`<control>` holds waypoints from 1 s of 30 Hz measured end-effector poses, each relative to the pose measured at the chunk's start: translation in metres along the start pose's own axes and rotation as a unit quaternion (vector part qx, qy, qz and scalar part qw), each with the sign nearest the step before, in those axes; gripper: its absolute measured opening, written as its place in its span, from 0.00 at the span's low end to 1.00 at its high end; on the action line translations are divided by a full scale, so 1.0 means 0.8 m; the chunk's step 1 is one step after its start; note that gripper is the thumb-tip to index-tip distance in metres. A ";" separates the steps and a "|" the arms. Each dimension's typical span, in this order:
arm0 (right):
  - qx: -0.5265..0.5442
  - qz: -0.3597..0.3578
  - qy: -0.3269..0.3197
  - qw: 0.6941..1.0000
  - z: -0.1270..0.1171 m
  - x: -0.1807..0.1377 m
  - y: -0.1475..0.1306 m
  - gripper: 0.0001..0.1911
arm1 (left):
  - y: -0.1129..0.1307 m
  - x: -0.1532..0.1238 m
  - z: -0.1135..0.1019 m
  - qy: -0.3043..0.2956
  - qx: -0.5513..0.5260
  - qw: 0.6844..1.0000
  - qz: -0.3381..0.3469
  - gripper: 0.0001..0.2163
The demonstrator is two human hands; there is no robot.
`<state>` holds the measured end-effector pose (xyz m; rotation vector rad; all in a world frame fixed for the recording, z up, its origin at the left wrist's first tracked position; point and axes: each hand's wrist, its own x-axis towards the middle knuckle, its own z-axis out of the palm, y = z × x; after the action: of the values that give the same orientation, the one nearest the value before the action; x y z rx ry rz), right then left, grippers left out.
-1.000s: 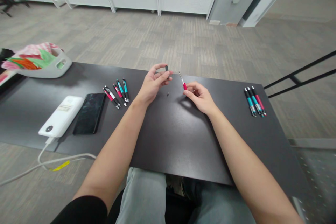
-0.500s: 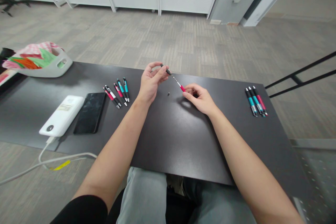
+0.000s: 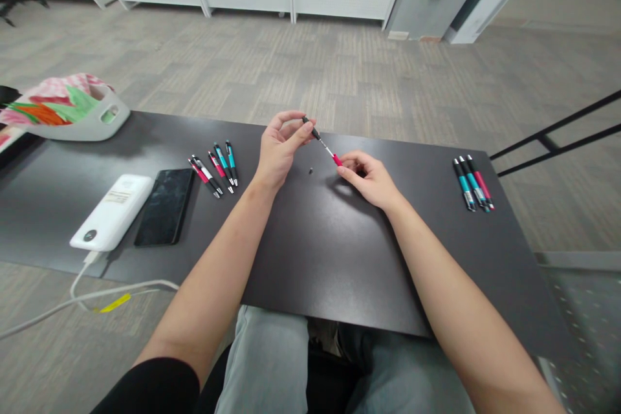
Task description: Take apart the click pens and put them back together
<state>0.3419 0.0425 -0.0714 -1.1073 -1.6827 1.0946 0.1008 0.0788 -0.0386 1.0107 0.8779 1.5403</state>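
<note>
Two arms (image 3: 218, 252) stretched forward, left hand (image 3: 281, 150) pinching black pen part (image 3: 315, 134), right hand (image 3: 367, 179) gripping pink barrel (image 3: 336, 160)

Counted: one dark phone (image 3: 163, 207); left of it, one white device (image 3: 110, 212); beyond it, one basket (image 3: 99, 130); just right of it, five pens (image 3: 221, 171); farther right, one black pen section (image 3: 315, 134), one red pen section (image 3: 336, 160), one small loose part (image 3: 311, 171); farthest right, at least three pens (image 3: 473, 183).
</note>
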 end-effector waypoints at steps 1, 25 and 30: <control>0.003 0.001 -0.001 1.000 0.000 0.000 0.000 0.20 | -0.001 0.000 0.000 -0.010 0.002 1.000 0.017 0.18; 0.072 -0.023 0.040 0.996 0.009 0.009 -0.002 0.32 | -0.023 -0.009 0.009 -0.108 0.031 0.993 0.030 0.30; 0.084 -0.033 0.041 0.995 0.009 0.009 0.003 0.31 | -0.020 -0.014 0.016 -0.113 0.025 0.993 0.017 0.29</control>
<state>0.3338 0.0483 -0.0745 -0.9708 -1.5225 1.1118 0.1192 0.0711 -0.0503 1.2156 0.7463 1.4062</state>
